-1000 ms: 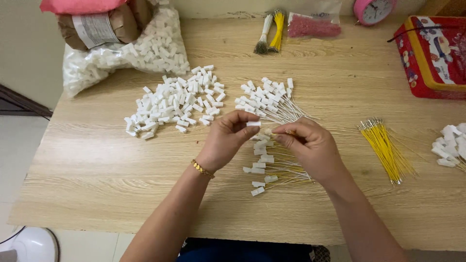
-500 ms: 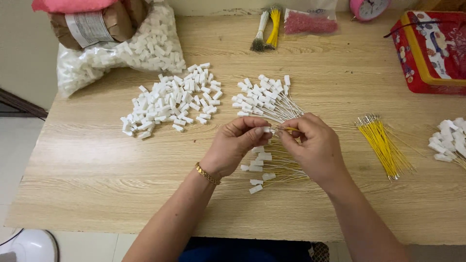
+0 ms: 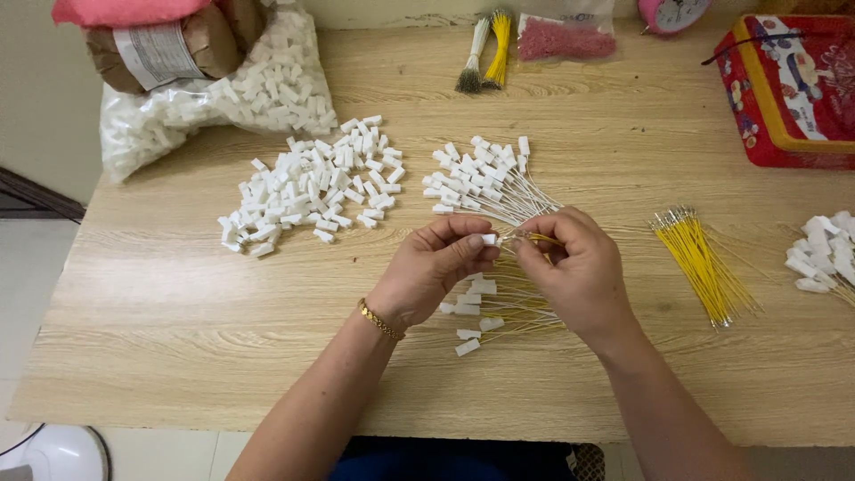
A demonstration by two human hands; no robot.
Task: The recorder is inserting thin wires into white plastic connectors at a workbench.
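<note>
My left hand pinches a small white plastic connector between thumb and fingertips. My right hand meets it from the right, pinching a thin yellow wire whose tip is at the connector. Both hands hover over the middle of the wooden table. Under them lie several connectors with yellow wires fitted. Just behind the hands is a fan of white connectors with white wires.
A loose pile of white connectors lies left of centre, behind it a clear bag of more. A bundle of yellow wires lies to the right, more white connectors at the right edge, a red tin at the back right.
The hands have drawn closer together and shifted slightly right. The connector and the wire tip, a little apart one second ago, now meet between the fingertips.
</note>
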